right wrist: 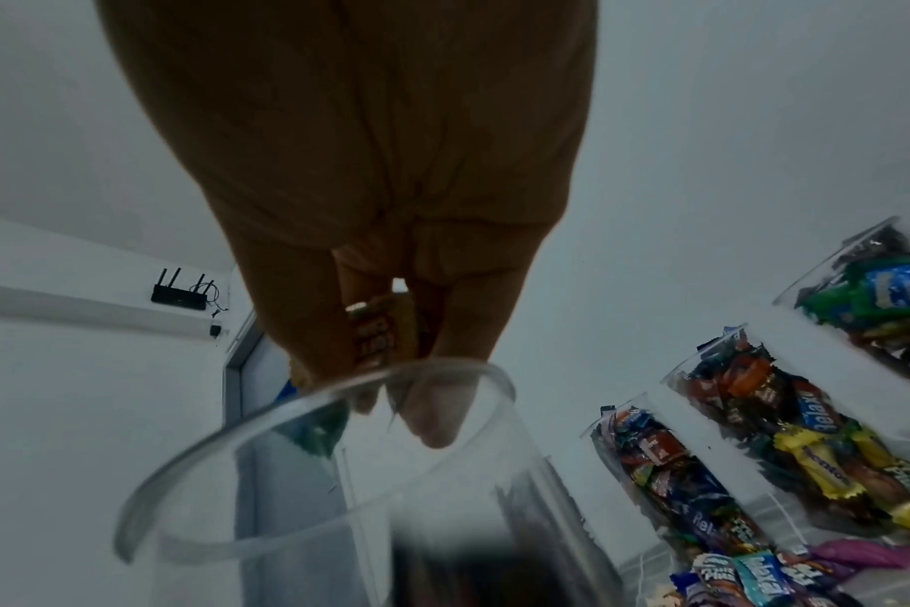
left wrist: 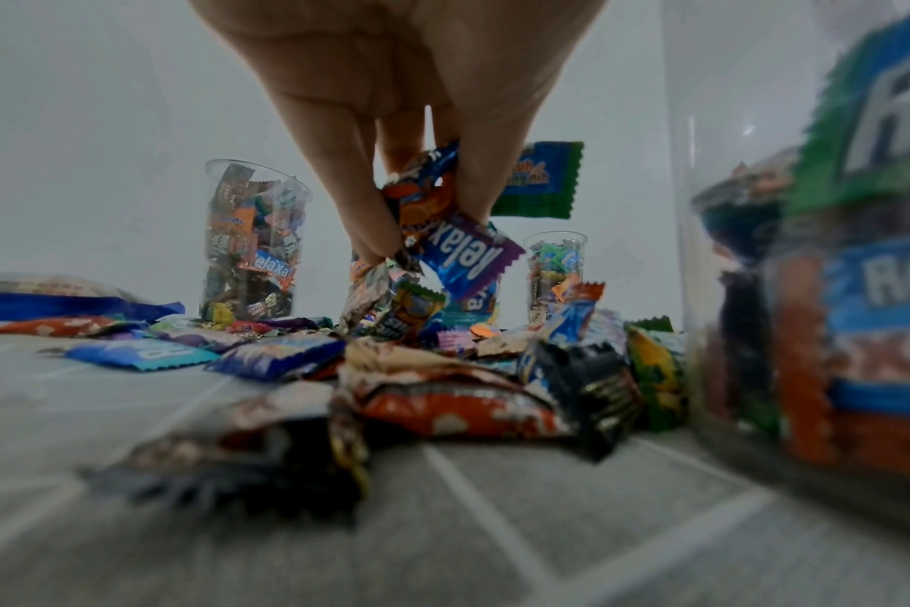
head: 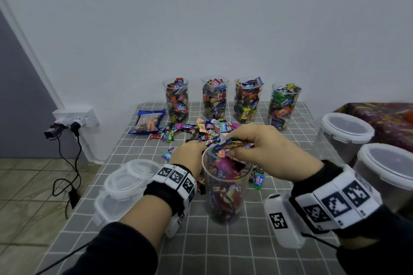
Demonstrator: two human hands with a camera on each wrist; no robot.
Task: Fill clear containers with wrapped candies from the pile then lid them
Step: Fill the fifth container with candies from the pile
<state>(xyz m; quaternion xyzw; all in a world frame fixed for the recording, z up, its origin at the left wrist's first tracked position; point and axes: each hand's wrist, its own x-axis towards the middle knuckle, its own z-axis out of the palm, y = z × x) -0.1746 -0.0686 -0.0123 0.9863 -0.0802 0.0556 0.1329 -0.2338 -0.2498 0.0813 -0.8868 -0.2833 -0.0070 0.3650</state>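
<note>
Four tall clear plastic cups [head: 214, 98] at frame centre stand full, unlidded. The fifth clear cup [head: 225, 187], lower centre, is nearly full; right hand [head: 266, 152] pinches wrapped candies [head: 232, 144] over it, left hand [left wrist: 390, 135] grips more from the pile [head: 201, 129]. Translucent lids [head: 127, 183] wait lower left on the counter [head: 223, 248].

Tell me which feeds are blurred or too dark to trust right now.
Head view: evenly lit, sharp, edges bowed by the wide lens. Left wrist: left hand and pinched candies sharp, foreground pile and container blurred. Right wrist: right hand dark and backlit, container rim smeared.
</note>
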